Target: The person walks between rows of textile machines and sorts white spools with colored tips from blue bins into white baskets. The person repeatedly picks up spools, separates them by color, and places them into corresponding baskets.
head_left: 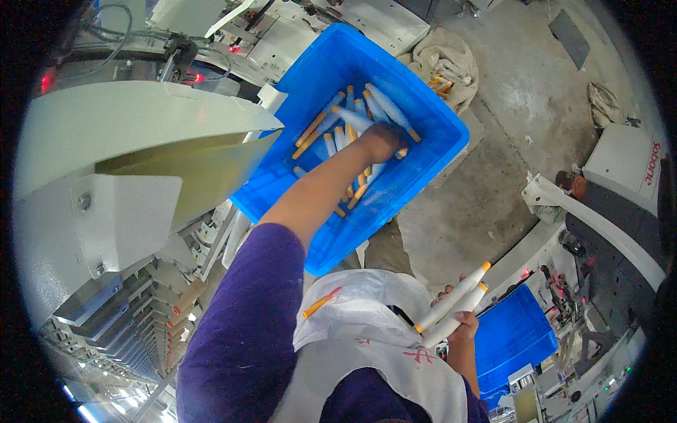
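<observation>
My left hand (384, 143) reaches down into a blue plastic bin (441, 134). It is closed around a blurred white yarn bobbin (352, 118) with an orange end; the fingertips are hidden beneath the hand. Around it lie several more bobbins, some wound white, like this fuller one (386, 103), others thin or nearly bare orange tubes (308, 144). Off to the right of my body, my right hand (463, 327) grips two wound bobbins side by side, an upper one (455, 297) and a lower one (451, 319), both tilted up to the right.
Close on the left, a large pale machine cover (141, 120) reaches to the bin's left edge. A cloth sack (448, 56) holding bobbins stands beyond the bin. Another blue bin (511, 342) is at lower right. An orange tube (321, 303) lies against my white apron (367, 317).
</observation>
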The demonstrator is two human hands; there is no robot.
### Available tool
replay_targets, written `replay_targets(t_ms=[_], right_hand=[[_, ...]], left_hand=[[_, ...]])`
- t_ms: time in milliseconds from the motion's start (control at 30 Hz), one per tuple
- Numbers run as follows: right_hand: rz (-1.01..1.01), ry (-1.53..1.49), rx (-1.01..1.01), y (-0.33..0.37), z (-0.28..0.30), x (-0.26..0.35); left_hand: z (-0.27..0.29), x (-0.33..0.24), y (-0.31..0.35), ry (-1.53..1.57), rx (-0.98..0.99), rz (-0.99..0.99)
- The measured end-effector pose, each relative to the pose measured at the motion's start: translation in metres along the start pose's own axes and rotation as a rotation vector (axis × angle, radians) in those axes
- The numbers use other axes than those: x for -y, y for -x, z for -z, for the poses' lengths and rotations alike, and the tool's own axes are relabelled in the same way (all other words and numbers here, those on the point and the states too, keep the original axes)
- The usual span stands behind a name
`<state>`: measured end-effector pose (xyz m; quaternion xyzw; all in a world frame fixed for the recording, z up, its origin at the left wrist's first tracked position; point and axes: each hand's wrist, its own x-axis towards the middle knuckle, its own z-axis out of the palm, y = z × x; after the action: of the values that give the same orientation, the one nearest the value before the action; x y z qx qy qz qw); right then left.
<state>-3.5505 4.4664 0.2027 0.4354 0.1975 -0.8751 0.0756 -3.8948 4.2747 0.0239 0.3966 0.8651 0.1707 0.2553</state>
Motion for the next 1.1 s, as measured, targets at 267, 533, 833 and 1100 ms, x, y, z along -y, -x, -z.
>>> replay_targets(t_ms=[267, 533, 833, 1100], right_hand=[[0.014, -0.019, -0.062, 0.004, 0.005, 0.000], [0.022, -0.025, -0.036, 0.002, 0.014, 0.000], [0.092, 0.002, 0.066, 0.008, -0.005, 0.010], [0.127, 0.188, 0.411, 0.012, -0.088, 0.019]], left_hand=[[-0.066, 0.011, -0.040, -0.460, 0.206, -0.074], [-0.043, 0.002, -0.035, -0.537, 0.300, -0.001], [0.029, -0.046, 0.026, -0.135, 0.103, 0.214], [0.146, -0.126, 0.222, 1.219, -0.392, 0.191]])
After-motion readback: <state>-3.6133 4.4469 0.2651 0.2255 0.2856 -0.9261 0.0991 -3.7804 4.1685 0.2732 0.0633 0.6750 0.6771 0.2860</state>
